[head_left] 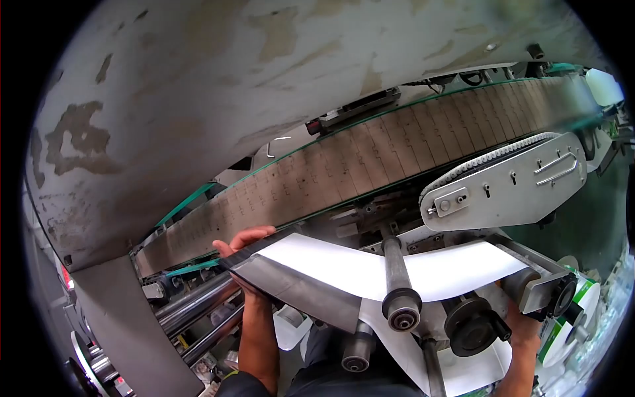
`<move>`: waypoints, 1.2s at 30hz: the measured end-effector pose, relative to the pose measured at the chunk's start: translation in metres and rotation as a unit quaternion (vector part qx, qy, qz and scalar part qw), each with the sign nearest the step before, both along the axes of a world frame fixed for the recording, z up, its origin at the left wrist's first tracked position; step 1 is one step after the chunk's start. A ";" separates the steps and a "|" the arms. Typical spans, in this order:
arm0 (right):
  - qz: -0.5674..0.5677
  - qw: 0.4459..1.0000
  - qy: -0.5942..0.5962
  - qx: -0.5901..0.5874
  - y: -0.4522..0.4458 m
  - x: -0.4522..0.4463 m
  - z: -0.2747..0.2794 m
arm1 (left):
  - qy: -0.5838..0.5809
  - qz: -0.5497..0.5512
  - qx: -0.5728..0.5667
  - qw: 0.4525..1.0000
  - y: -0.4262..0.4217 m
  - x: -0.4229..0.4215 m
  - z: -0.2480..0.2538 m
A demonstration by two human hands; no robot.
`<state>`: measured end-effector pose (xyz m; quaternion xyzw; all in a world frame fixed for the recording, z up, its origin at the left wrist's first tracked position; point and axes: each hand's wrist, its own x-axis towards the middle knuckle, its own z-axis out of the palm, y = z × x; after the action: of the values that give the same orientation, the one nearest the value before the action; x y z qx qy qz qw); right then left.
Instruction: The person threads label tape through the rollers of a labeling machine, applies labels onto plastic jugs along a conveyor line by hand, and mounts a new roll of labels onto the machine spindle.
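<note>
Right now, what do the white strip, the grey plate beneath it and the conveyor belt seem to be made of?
White strip: probably paper or thin film; smooth, bending in an easy curve.
Grey plate: likely metal; dull satin, stiff-looking, faintly streaked.
Conveyor belt: perhaps plastic; dull brown, with seams between interlocking slats.

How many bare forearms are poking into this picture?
2: the left forearm is below the left end of the dark metal plate, and the right forearm is at the lower right. Machine parts could be hiding others.
</note>
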<state>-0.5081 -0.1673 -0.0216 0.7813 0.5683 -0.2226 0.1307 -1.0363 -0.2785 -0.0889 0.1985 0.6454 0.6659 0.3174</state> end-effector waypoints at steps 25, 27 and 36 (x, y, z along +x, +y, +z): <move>0.153 0.963 0.119 0.187 -0.010 0.039 -0.045 | 0.012 0.007 0.004 1.000 -0.013 0.003 -0.006; 0.177 0.962 0.100 0.183 -0.012 0.050 -0.047 | 0.016 0.025 -0.007 1.000 -0.011 0.005 -0.004; 0.098 0.991 0.024 0.087 0.003 0.005 -0.023 | -0.031 0.019 0.000 0.999 -0.010 0.006 -0.008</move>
<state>-0.5030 -0.1647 -0.0448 0.7244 0.6624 -0.1774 0.0701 -1.0301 -0.2884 -0.0965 0.1657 0.6385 0.6777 0.3250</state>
